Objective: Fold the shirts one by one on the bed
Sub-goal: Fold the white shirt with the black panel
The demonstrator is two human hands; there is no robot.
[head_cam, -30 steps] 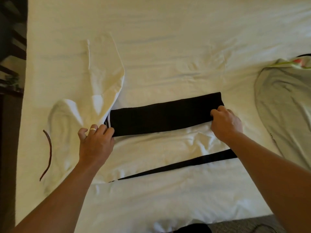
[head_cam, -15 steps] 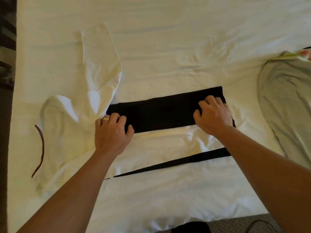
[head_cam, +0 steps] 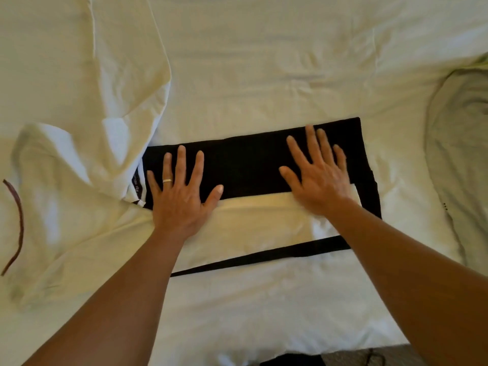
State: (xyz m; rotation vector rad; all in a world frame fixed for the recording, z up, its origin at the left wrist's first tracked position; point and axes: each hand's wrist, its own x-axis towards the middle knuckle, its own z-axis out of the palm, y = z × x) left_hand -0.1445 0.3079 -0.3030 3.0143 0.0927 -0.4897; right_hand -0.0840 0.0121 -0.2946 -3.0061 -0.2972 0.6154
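Note:
A white shirt with black bands [head_cam: 253, 223] lies across the middle of the bed [head_cam: 264, 62], its far part folded over so a wide black band faces up. My left hand [head_cam: 182, 191] presses flat on the left end of that black band, fingers spread. My right hand [head_cam: 319, 175] lies flat on the right end, fingers spread too. A thin black stripe of the shirt runs below my wrists. One white sleeve reaches up the bed at the left.
A grey-green garment [head_cam: 459, 159] lies at the right edge of the bed. A dark red collar trim [head_cam: 18, 223] curves at the far left. Dark fabric [head_cam: 293, 361] and patterned floor show past the bed's near edge.
Both hands have gone from gripping the ends of the black fold to lying flat on top of it, fingers spread. The view has moved closer to the shirt.

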